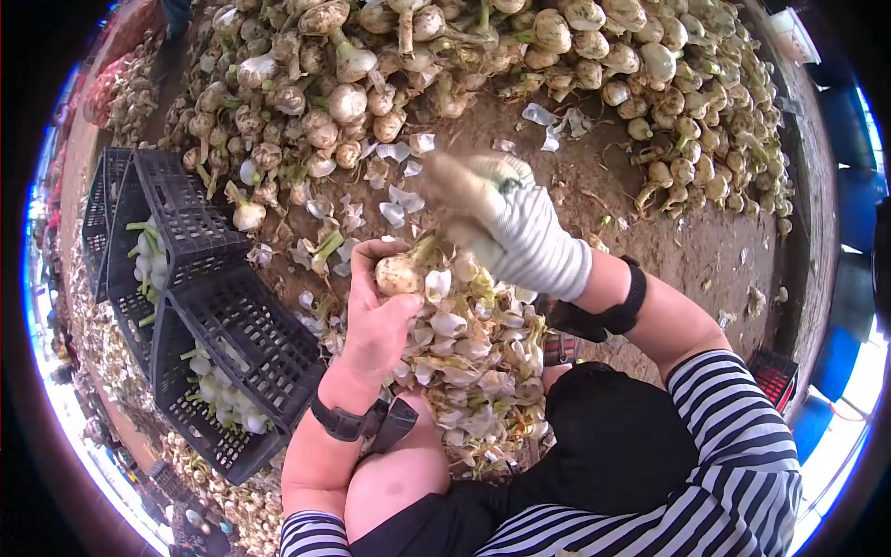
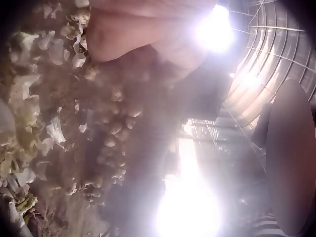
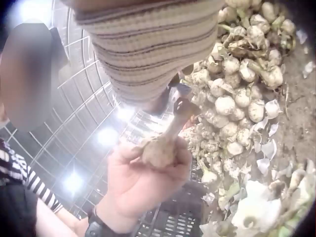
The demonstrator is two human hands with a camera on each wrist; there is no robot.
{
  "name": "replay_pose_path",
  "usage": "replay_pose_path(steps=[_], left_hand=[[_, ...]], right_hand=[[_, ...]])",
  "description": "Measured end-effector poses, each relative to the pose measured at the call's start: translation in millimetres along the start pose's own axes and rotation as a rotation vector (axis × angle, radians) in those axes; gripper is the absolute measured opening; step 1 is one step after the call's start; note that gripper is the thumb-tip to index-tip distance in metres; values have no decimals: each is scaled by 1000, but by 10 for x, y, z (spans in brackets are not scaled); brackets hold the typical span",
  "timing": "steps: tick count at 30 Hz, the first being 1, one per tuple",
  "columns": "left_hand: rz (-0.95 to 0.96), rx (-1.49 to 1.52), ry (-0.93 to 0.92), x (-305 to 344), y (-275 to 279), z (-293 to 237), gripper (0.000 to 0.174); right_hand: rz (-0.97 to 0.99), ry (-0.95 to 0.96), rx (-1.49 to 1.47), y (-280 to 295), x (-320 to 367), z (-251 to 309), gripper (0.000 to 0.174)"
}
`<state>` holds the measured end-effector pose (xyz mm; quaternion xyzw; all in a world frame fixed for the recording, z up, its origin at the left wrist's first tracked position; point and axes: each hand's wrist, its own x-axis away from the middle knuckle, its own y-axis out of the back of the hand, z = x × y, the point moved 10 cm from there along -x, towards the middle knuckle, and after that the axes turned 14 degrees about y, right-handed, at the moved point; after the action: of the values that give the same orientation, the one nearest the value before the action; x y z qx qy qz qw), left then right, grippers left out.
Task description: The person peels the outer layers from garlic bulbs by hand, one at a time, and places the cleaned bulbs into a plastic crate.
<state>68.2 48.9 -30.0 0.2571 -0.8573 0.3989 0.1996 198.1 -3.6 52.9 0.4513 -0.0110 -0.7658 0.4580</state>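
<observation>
Your bare left hand [image 1: 376,320] curls round a garlic bulb [image 1: 401,274], steadying it above the peel pile [image 1: 473,371] in your lap; your gloved right hand [image 1: 506,223] pinches its stalk [image 3: 175,121]. Black crates [image 1: 246,343] sit to the left, with the unpeeled heap [image 1: 445,56] beyond.

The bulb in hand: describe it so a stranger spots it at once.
Find the pale heap of peelings in front of the person's knee. Over it the bare left hand grips one dirty bulb, whose stalk the gloved right hand holds. Only this bulb is in hands.
</observation>
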Motion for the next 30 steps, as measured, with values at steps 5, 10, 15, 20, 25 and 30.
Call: replay_pose_path(steps=[5, 10, 15, 20, 25, 30], left_hand=[[-59, -63, 139, -31, -32, 116, 53], [-102, -220, 116, -21, -20, 96, 49], [-201, -571, -60, -11, 26, -118, 34], [-76, 160, 279, -108, 193, 135, 36], [-250, -241, -113, -33, 72, -156, 45], [-70, 188, 77, -108, 98, 24, 34]], right_hand=[[486, 262, 184, -425, 30, 314, 56], [658, 153, 198, -628, 68, 213, 53], [632, 193, 313, -663, 138, 163, 48], [480, -16, 230, -522, 83, -49, 55], [-380, -757, -802, -473, 530, -496, 52], [-394, -999, -993, -680, 592, -303, 26]])
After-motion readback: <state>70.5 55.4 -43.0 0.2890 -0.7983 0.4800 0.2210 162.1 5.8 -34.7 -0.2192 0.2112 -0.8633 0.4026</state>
